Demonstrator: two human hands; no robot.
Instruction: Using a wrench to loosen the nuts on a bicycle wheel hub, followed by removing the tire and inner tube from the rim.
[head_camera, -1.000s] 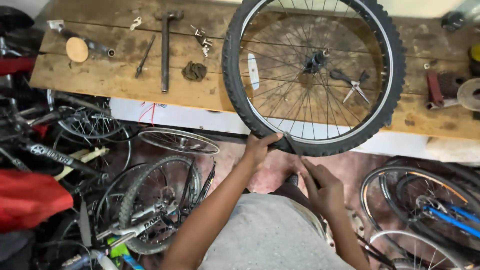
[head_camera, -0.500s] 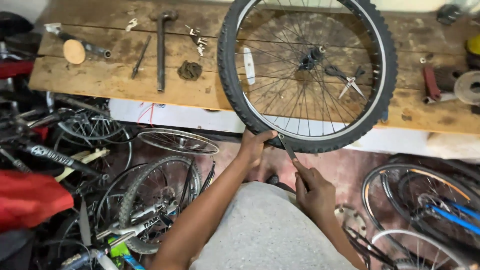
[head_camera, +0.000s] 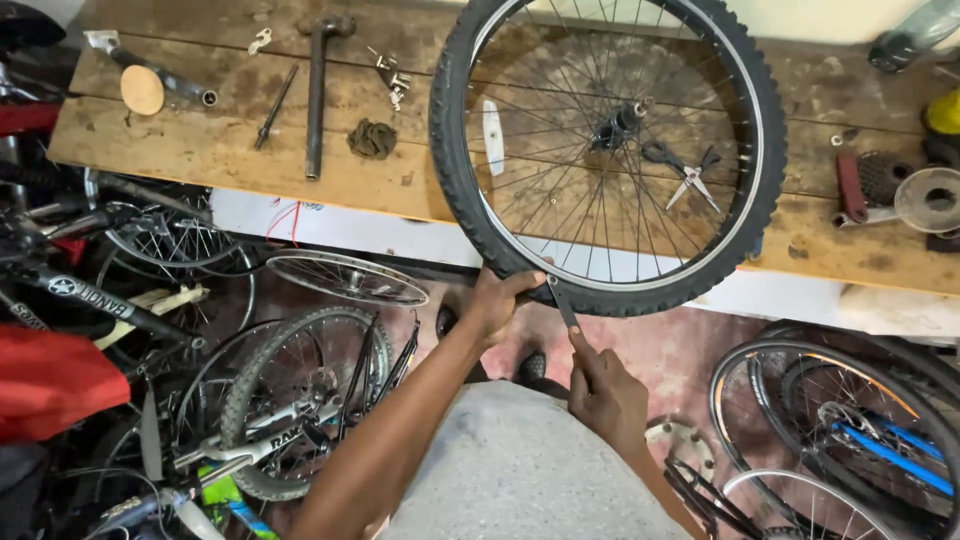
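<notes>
My left hand (head_camera: 497, 303) clamps the knobby wheel (head_camera: 607, 150) at its six o'clock rim to steady it on the workbench (head_camera: 200, 150) while my right hand (head_camera: 605, 395) grips a thin lever (head_camera: 562, 302) wedged under the tyre's edge.

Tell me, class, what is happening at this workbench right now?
A person holds a bicycle wheel upright against a wooden bench. The left hand grips the tyre's lower edge, while the right hand pushes a thin metal lever in at the rim. A hammer and scissors lie on the bench.
</notes>
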